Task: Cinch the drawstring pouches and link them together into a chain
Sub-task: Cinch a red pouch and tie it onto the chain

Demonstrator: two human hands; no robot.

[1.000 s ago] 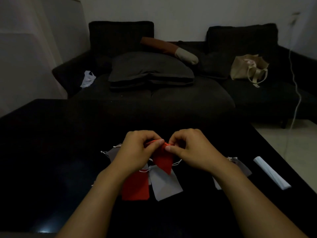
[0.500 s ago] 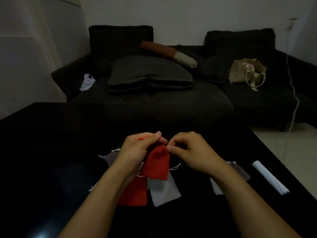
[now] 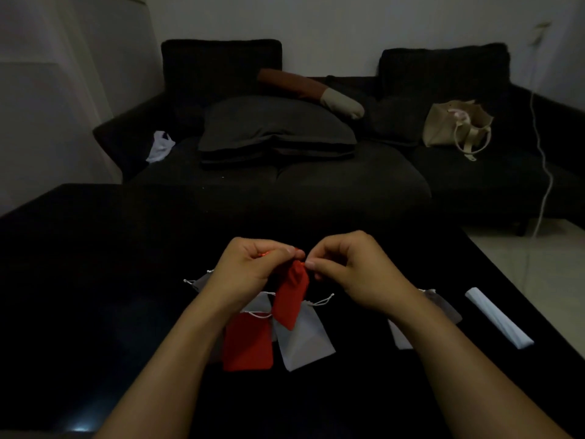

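Both hands meet above the middle of the black tabletop (image 3: 95,280). The left hand (image 3: 253,267) has its fingers curled, thumb and forefinger pinching the red cord at the mouth of a red pouch (image 3: 291,296). The right hand (image 3: 351,270) is curled too, its thumb and forefinger pinching at the same gathered mouth from the other side. The pouch hangs tilted from the pinch, its lower end over a grey pouch (image 3: 304,340) lying flat. Just left of that lies a second red pouch (image 3: 247,343). Another grey pouch (image 3: 199,282) peeks out behind the left hand, and more grey ones (image 3: 443,307) lie under the right wrist. A white roll (image 3: 497,318) rests near the right edge.
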